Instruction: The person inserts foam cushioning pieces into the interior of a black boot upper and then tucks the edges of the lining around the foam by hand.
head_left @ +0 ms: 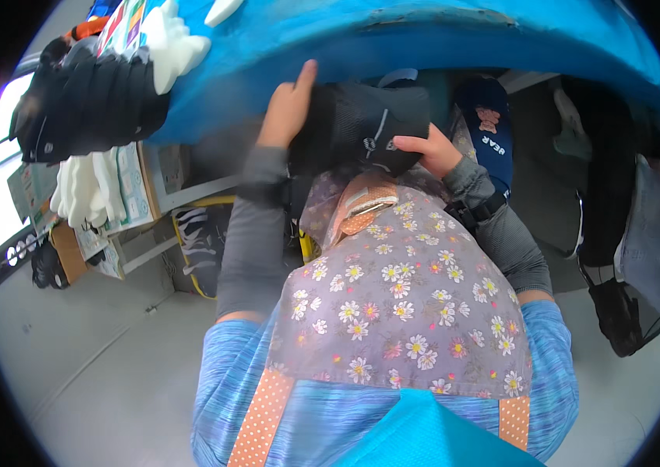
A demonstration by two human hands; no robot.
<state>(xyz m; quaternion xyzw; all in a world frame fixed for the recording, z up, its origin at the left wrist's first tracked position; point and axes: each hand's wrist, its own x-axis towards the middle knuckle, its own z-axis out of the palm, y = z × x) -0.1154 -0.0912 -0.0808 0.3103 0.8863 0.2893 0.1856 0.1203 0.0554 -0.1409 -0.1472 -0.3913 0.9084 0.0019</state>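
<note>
Over my lap, below the table's blue edge, is a dark fabric piece (380, 121) with a mesh-like grey panel and small white marks. Its exact kind is unclear. My right hand (432, 152) grips its right end, the thumb lying on top and the fingers hidden beneath. At the other end my left hand (287, 113) holds the black part, one digit pointing up and the rest mostly hidden. Some blur surrounds the left hand. A flowered grey apron (408, 303) covers my lap, just below the held piece.
A blue-covered table (439, 39) spans the front. On its left lie a row of black fabric pieces (96, 105) and white shaped pieces (170, 47). More white pieces (88, 187) are below. A navy piece with a bear picture (487, 124) is right of my hands. Another person's jeans-clad leg (657, 233) is far right.
</note>
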